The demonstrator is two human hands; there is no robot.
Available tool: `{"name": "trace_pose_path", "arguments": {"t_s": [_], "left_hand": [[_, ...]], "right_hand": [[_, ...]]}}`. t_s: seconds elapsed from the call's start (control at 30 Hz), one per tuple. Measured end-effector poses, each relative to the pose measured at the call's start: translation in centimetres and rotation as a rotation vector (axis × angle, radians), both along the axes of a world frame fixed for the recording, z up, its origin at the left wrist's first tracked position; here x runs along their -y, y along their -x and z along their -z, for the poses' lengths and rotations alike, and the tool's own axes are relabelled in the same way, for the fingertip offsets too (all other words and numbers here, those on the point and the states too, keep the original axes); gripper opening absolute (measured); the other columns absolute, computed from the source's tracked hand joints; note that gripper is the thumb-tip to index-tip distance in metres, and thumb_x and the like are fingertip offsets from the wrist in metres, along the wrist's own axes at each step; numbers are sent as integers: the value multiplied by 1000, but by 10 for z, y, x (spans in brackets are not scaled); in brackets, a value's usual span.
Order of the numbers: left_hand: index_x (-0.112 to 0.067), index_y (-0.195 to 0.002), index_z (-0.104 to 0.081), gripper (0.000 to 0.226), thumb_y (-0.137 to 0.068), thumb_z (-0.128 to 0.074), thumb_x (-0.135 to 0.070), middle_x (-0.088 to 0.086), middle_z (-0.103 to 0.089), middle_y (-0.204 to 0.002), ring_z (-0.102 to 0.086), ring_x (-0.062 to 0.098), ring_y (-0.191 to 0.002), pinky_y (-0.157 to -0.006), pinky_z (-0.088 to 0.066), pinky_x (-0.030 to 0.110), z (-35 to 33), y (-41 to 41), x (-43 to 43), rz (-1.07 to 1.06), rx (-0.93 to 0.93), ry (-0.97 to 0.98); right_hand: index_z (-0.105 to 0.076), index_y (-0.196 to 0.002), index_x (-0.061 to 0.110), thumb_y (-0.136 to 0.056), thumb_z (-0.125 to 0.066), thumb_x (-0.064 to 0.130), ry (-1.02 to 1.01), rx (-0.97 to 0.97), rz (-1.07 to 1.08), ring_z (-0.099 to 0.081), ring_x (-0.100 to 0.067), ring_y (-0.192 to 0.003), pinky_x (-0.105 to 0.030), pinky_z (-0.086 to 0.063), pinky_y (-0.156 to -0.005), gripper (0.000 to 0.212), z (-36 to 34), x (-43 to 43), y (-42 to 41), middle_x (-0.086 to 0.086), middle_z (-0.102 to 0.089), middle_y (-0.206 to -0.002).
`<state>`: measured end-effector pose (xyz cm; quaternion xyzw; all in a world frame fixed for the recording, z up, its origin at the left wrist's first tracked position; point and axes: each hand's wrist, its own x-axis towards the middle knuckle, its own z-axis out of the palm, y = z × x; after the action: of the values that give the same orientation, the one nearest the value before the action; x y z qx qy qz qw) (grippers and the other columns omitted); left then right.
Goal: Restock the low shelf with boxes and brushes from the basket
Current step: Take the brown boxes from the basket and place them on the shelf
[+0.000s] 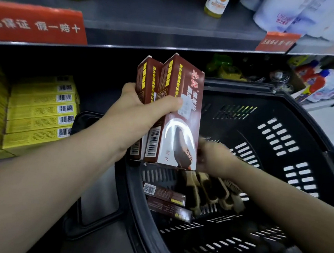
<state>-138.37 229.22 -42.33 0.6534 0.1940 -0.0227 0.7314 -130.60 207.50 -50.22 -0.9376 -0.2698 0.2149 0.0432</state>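
Observation:
My left hand point(140, 113) grips two brown boxes point(179, 115) upright, side by side, above the near rim of the black basket point(286, 109). My right hand point(214, 157) reaches down into the basket just behind those boxes; it is blurred and partly hidden, so its grasp is unclear. Under it lie several wooden brushes point(207, 189) with dark bristles. Two more brown boxes point(167, 201) lie flat on the basket floor, left of the brushes. The low shelf point(104, 91) opens dark behind my left hand.
A stack of yellow boxes point(41, 112) fills the left of the low shelf. Above runs a grey shelf edge point(170, 45) with red labels, bottles and white packs on top. More bottles point(319, 80) stand at the right, beyond the basket.

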Motion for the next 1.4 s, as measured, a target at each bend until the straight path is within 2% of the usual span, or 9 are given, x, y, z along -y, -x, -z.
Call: {"name": "trace_pose_path", "arguments": {"t_s": [0.1, 0.27, 0.37, 0.53, 0.73, 0.83, 1.03, 1.2, 1.4], "left_hand": [[-37, -97, -46, 54, -53, -74, -55, -5, -73, -90, -72, 16, -76, -78, -57, 41, -4, 4, -4, 9, -31, 7], [-34, -94, -44, 57, -52, -72, -60, 0, -74, -87, -73, 19, -72, -77, -57, 42, -13, 14, -8, 5, -67, 24], [-26, -110, -50, 69, -54, -75, -58, 4, -74, -93, -72, 24, -80, -83, -55, 46, -16, 27, -8, 45, -102, 99], [-17, -111, -66, 50, -73, -69, -50, 6, -75, -93, -72, 24, -83, -77, -56, 37, -21, 51, -18, 87, -156, 316], [-17, -125, -56, 69, -68, -76, -51, 7, -73, -104, -71, 27, -91, -85, -54, 45, -25, 79, -42, -29, -108, 371], [-12, -116, -62, 67, -59, -78, -43, 11, -74, -95, -72, 29, -82, -68, -58, 40, -30, 96, -59, -107, -80, 403], [-19, -115, -58, 84, -39, -81, -47, 9, -75, -92, -72, 29, -78, -61, -57, 43, -23, 131, -102, -246, -87, 309], [-18, -120, -54, 82, -49, -81, -49, 10, -74, -95, -71, 31, -84, -80, -55, 52, 1, 146, -131, -336, -161, 218], [-14, -120, -53, 69, -63, -81, -40, 14, -73, -93, -71, 33, -78, -71, -57, 49, 30, 132, -164, -431, -237, 225]], "right_hand": [[-35, -91, 32, -69, -75, 21, -344, 260, 210, -59, -8, -73, -21, -45, -58, 47, -54, 22, -1, 15, -57, -83], [-44, -96, 40, -69, -73, 26, -908, 470, 85, -52, 5, -104, -13, -45, -84, 42, -109, 16, 30, 25, -48, -112], [-47, -104, 14, -73, -75, 23, -889, 644, -202, -46, -15, -113, -24, -43, -97, 43, -115, 0, 47, -2, -44, -118], [-50, -111, 15, -71, -77, -2, -882, 714, -252, -40, -14, -119, -25, -41, -103, 51, -116, -32, 72, -6, -38, -119], [-68, -99, 22, -81, -39, -8, -1246, 135, 71, -44, -4, -126, -28, -48, -97, 46, -135, -79, 107, 5, -50, -128], [-67, -105, 19, -84, -51, 8, -1435, -262, 384, -56, -10, -117, -35, -51, -92, 29, -139, -110, 120, 10, -59, -121], [-48, -125, 21, -84, -67, 31, -1149, -746, 620, -70, -20, -93, -40, -55, -84, 46, -136, -171, 144, -3, -70, -107], [-62, -106, 5, -93, -55, 24, -979, -860, 660, -66, -26, -84, -40, -53, -83, 23, -127, -219, 128, -14, -70, -99], [-62, -76, 10, -94, -55, 22, -881, -744, 733, -65, -20, -56, -29, -54, -58, 23, -114, -255, 80, -6, -69, -63]]}}
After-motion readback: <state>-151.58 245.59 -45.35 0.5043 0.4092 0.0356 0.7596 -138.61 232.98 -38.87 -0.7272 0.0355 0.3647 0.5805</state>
